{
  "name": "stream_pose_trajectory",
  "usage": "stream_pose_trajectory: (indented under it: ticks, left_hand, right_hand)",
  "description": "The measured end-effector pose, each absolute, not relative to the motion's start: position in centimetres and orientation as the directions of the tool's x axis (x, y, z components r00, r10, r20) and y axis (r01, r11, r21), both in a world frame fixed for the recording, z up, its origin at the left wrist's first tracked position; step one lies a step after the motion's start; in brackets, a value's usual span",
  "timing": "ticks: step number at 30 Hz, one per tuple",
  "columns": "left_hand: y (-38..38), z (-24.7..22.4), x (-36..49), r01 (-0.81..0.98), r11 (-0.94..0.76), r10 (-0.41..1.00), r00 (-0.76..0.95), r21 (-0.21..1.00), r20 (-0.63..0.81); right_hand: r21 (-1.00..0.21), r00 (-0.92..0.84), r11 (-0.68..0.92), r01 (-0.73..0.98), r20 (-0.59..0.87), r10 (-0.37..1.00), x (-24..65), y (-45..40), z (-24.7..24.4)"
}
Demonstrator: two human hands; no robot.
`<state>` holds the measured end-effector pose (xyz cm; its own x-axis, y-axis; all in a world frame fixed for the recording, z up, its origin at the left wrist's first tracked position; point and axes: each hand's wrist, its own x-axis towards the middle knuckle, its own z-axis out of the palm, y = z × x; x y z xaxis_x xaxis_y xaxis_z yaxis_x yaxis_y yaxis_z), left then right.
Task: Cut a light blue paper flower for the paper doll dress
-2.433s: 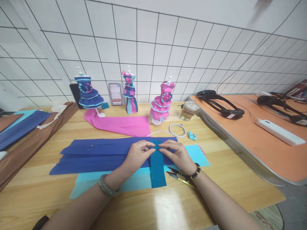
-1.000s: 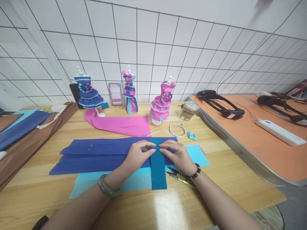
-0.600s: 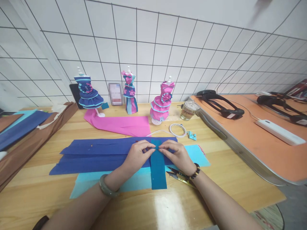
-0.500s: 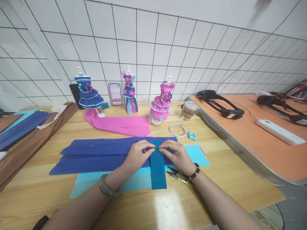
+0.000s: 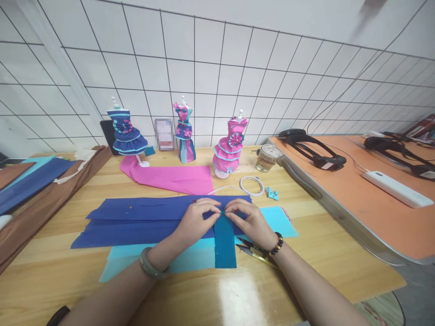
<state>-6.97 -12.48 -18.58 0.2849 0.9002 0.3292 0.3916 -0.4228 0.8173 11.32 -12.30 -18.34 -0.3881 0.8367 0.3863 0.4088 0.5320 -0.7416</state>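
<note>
On the glossy pale-wood table, over long dark-blue fabric strips, your left hand and right hand pinch the far end of a narrow teal fabric strip; black-and-gold snips lie beside it.

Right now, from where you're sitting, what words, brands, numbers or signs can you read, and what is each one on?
None can be read.
Phone-like screen: blurred out.
White label on the left black headset: too small.
White label on the right black headset: too small.
Marks on the snips: too small.
Teal strip: no writing visible.
</note>
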Motion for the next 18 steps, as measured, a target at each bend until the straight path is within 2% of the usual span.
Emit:
stream_pose_trajectory:
  ticks: [4,10,18]
  left_hand:
    - [-12.6,-18.52,-6.95,0.348,-0.267,0.942,0.29,0.899,0.168]
    - [-12.51,-18.54,-6.81,0.278,-0.176,0.951,0.296,0.944,0.09]
    - [-12.45,-18.38,-6.65,0.109,0.028,0.951,0.304,0.994,-0.06]
  right_hand:
    - [-0.768,-0.363,0.458,0.448,0.313,0.878,11.34,-12.4,-18.48]
    - [-0.813,-0.364,0.376,0.445,0.22,0.905,11.33,-12.31,-18.51]
    - [-0.865,-0.305,0.312,0.392,0.197,0.932,11.26,-12.12,-18.62]
